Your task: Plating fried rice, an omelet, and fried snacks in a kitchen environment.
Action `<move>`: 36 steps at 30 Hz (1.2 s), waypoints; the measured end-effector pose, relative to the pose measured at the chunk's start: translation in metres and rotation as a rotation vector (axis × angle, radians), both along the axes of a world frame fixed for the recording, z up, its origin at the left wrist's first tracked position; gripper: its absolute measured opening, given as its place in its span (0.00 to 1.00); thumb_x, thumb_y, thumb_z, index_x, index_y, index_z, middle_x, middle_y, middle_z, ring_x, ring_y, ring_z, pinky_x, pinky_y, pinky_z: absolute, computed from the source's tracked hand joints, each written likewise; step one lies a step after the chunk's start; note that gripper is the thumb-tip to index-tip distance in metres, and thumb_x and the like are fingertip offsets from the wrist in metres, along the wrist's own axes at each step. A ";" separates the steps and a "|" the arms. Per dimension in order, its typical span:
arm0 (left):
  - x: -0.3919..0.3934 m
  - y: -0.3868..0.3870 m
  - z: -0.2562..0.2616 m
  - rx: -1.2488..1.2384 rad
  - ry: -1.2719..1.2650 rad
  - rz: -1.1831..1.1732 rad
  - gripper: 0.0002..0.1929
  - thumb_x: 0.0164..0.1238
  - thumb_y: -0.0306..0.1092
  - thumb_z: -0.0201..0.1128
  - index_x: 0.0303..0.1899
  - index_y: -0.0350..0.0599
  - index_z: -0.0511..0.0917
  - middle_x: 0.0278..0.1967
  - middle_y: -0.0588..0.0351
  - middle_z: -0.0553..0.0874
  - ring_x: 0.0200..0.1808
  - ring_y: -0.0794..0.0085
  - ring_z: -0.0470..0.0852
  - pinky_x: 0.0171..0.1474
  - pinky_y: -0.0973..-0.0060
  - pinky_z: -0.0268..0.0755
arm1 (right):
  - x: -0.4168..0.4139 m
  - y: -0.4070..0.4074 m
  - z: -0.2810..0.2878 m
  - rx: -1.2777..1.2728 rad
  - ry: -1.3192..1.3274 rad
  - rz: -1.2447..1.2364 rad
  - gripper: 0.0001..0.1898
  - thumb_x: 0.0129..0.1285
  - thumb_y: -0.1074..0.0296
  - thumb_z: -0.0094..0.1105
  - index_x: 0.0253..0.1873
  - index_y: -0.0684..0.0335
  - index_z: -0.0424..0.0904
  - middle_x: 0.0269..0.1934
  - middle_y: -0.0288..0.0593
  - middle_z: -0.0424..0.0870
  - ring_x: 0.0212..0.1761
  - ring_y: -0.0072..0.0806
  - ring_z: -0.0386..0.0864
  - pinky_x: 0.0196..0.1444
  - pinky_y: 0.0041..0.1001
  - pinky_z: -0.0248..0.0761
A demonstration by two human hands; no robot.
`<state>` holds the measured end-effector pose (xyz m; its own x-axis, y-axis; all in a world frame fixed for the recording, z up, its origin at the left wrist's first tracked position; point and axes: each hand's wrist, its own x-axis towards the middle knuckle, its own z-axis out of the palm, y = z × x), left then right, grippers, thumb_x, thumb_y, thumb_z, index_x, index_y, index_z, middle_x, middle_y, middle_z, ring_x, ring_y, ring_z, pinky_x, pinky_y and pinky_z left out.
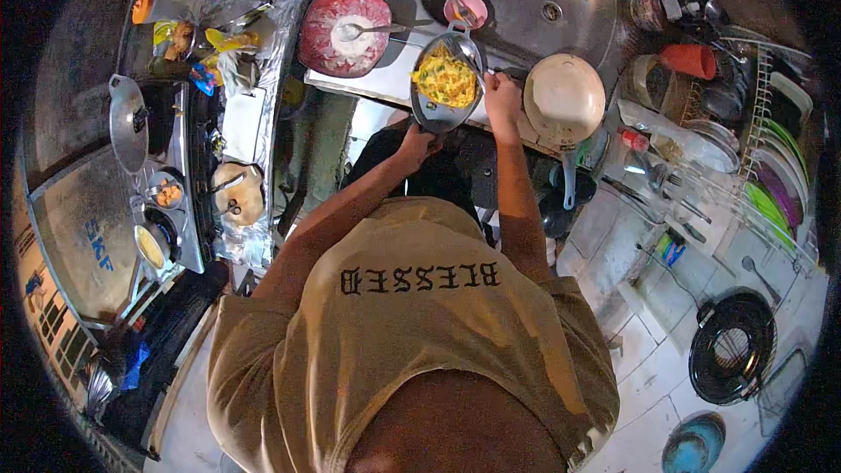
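My left hand [420, 143] grips the near end of a grey oval dish [447, 119] with a loop handle at its far end. A mound of yellow food [448, 81] with green bits, resembling chopped omelette, lies in the dish. At the dish's right side, my right hand [502, 102] is closed on a metal utensil [468, 49], which appears to be a fork and reaches over the food. Its handle is partly covered by my fingers. A cream frying pan [565, 95] lies just right of my right hand, handle towards me.
Left of the dish, a red bowl [315, 46] holds white powder and a spoon [355, 31]. Beyond are a pink cup [474, 5] with utensils and a metal sink [525, 36]. A dish rack [755, 98] stands right; a cutting board [238, 197] with utensils lies left.
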<state>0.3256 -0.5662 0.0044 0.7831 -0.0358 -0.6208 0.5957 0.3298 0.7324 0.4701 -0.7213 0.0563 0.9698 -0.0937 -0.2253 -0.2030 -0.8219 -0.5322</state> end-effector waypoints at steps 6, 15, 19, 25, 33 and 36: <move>-0.002 0.002 -0.025 -0.124 0.159 0.067 0.15 0.59 0.24 0.46 0.49 0.41 0.62 0.39 0.51 0.76 0.33 0.71 0.76 0.29 0.77 0.71 | 0.038 0.018 0.007 0.079 -0.051 0.092 0.13 0.57 0.56 0.52 0.35 0.62 0.77 0.29 0.50 0.80 0.33 0.46 0.78 0.33 0.39 0.70; -0.020 0.005 0.003 0.062 -0.047 0.101 0.10 0.64 0.26 0.41 0.46 0.40 0.63 0.35 0.54 0.76 0.29 0.75 0.74 0.27 0.79 0.68 | 0.049 0.004 -0.014 0.585 0.371 0.120 0.09 0.62 0.65 0.51 0.40 0.64 0.75 0.22 0.36 0.74 0.17 0.19 0.74 0.18 0.18 0.66; -0.032 0.025 0.045 0.013 0.073 0.049 0.19 0.63 0.20 0.39 0.56 0.41 0.59 0.47 0.54 0.73 0.42 0.72 0.73 0.44 0.75 0.68 | 0.031 0.005 0.011 0.613 0.331 0.168 0.10 0.63 0.64 0.51 0.45 0.62 0.74 0.23 0.35 0.73 0.17 0.18 0.72 0.18 0.17 0.66; -0.078 0.069 0.126 -0.028 0.120 0.100 0.16 0.65 0.22 0.39 0.55 0.41 0.60 0.45 0.54 0.73 0.39 0.73 0.75 0.39 0.76 0.70 | -0.005 0.046 0.059 0.779 0.388 0.325 0.17 0.62 0.64 0.53 0.54 0.64 0.70 0.23 0.35 0.73 0.16 0.16 0.70 0.17 0.18 0.65; -0.208 0.131 0.153 0.063 0.098 0.316 0.18 0.65 0.25 0.40 0.56 0.44 0.57 0.38 0.56 0.74 0.36 0.75 0.75 0.37 0.77 0.72 | -0.100 0.158 0.086 0.805 0.448 0.568 0.20 0.63 0.68 0.51 0.59 0.64 0.65 0.32 0.37 0.77 0.16 0.15 0.68 0.19 0.18 0.65; -0.266 0.158 0.175 0.072 0.135 0.440 0.19 0.64 0.24 0.39 0.58 0.44 0.56 0.37 0.56 0.74 0.35 0.75 0.74 0.37 0.77 0.72 | -0.145 0.218 0.101 0.829 0.557 0.674 0.21 0.63 0.67 0.51 0.60 0.66 0.65 0.32 0.37 0.77 0.17 0.15 0.68 0.19 0.18 0.67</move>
